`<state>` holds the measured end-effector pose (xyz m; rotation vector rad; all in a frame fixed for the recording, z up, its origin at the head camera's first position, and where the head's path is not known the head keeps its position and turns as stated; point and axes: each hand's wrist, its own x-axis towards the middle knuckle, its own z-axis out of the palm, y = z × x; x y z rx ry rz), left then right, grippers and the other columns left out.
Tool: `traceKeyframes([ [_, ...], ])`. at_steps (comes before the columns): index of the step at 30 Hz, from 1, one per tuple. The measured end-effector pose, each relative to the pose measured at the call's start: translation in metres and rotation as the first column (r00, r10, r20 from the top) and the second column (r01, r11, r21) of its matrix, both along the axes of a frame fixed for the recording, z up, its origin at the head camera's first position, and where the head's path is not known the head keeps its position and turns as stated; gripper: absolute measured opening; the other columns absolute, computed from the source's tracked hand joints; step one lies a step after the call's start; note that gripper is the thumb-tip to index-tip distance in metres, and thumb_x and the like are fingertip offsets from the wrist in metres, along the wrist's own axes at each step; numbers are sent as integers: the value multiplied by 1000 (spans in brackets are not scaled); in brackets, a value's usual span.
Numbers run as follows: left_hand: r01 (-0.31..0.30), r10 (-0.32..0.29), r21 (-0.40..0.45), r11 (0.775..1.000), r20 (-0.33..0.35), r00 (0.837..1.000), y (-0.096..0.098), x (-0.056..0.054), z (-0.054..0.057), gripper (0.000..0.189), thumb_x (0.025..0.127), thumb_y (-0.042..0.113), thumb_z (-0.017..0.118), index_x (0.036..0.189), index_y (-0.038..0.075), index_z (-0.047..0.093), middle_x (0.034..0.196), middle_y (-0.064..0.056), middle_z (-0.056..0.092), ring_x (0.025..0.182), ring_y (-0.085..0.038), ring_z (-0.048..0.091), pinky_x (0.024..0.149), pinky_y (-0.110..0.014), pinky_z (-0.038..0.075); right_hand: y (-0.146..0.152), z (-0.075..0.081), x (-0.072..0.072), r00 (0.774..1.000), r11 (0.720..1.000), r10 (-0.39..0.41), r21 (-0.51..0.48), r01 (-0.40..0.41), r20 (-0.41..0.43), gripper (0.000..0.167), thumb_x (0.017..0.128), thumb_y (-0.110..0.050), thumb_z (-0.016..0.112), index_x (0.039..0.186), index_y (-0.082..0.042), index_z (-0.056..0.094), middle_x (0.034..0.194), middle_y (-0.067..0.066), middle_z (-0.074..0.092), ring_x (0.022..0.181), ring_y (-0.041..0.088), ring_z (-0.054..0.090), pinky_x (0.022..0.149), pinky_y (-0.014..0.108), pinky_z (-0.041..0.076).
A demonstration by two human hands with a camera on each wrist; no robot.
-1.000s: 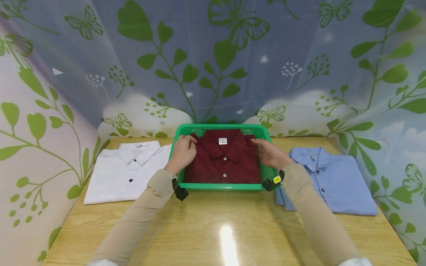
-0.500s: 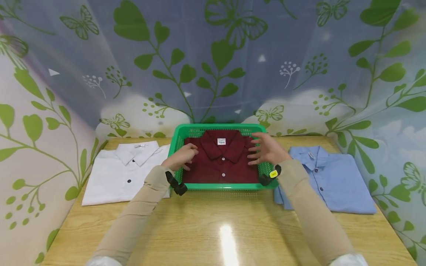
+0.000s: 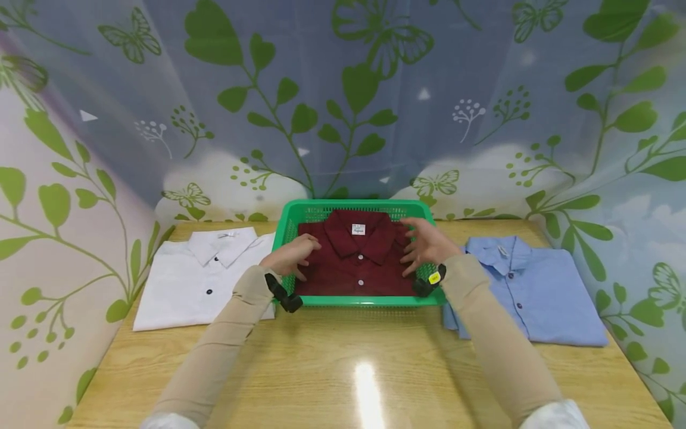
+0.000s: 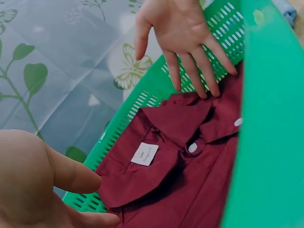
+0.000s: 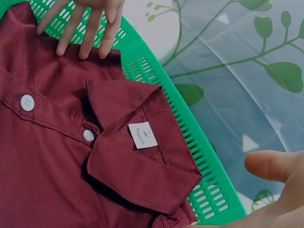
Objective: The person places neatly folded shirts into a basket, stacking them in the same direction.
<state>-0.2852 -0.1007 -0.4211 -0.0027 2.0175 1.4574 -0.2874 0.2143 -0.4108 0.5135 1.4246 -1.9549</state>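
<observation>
A folded maroon shirt (image 3: pixel 343 268) lies collar-up in a green plastic basket (image 3: pixel 354 300), its white label (image 3: pixel 358 229) and pale buttons facing up. Over the shirt's left side is my left hand (image 3: pixel 292 254), fingers extended and nothing in its grasp. My right hand (image 3: pixel 427 243) is at the opposite side, fingers spread, fingertips right at the shirt's edge. In the left wrist view the right hand (image 4: pixel 183 33) shows its palm with straight fingers reaching down to the maroon cloth. The right wrist view shows the left hand's fingertips (image 5: pixel 83 50) on or close over the shirt.
A folded white shirt (image 3: pixel 187 292) lies left of the basket on the wooden table (image 3: pixel 321 369). To the right is a folded blue shirt (image 3: pixel 557 298). A leaf-patterned curtain (image 3: pixel 343 119) stands right behind the basket, with more patterned cloth at both sides.
Both hands have let go of the maroon shirt's shoulders and drawn slightly toward the front, fingers spreading. In the last half second the right hand shifted a little; the shirt stays in the basket.
</observation>
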Motion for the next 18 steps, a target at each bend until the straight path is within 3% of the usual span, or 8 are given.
traceKeyframes([
  [5, -18, 18, -13, 1000, -49, 999, 5, 1, 4, 41, 105, 24, 39, 140, 3, 36, 155, -17, 22, 132, -46, 30, 100, -65, 40, 1, 1, 2, 1000, 1000, 15, 3, -15, -18, 86, 102, -46, 44, 158, -17, -14, 160, 22, -21, 146, 50, -6, 107, 75, 14],
  [8, -45, 46, 8, 999, -45, 998, 9, 1, 6, 43, 104, 29, 44, 139, 5, 38, 154, -15, 24, 133, -45, 31, 102, -62, 40, 2, 5, 5, 998, 999, 40, 4, -40, -45, 85, 102, -46, 42, 158, -17, -14, 161, 22, -20, 146, 49, -6, 109, 73, 14],
  [12, -79, 80, 125, 989, 2, 997, 14, 5, 15, 53, 103, 32, 46, 147, 6, 33, 158, -16, 18, 137, -46, 29, 103, -60, 40, 6, 18, 12, 992, 998, 63, 18, -61, -109, 82, 103, -45, 40, 158, -15, -14, 162, 21, -14, 147, 47, -2, 112, 69, 15],
  [15, -100, 93, 242, 965, 38, 995, 18, 12, 24, 55, 103, 31, 44, 150, 6, 31, 159, -20, 14, 137, -48, 29, 104, -60, 39, 11, 29, 19, 981, 996, 81, 56, -72, -179, 79, 105, -42, 39, 158, -12, -10, 163, 22, -5, 148, 45, 6, 114, 63, 18],
  [18, -102, 94, 314, 944, 40, 995, 25, 21, 35, 53, 103, 30, 42, 149, 5, 34, 156, -21, 20, 136, -48, 32, 105, -59, 39, 19, 38, 27, 952, 987, 130, 128, -97, -278, 73, 106, -39, 38, 159, -7, -1, 162, 25, 6, 146, 45, 16, 115, 59, 22],
])
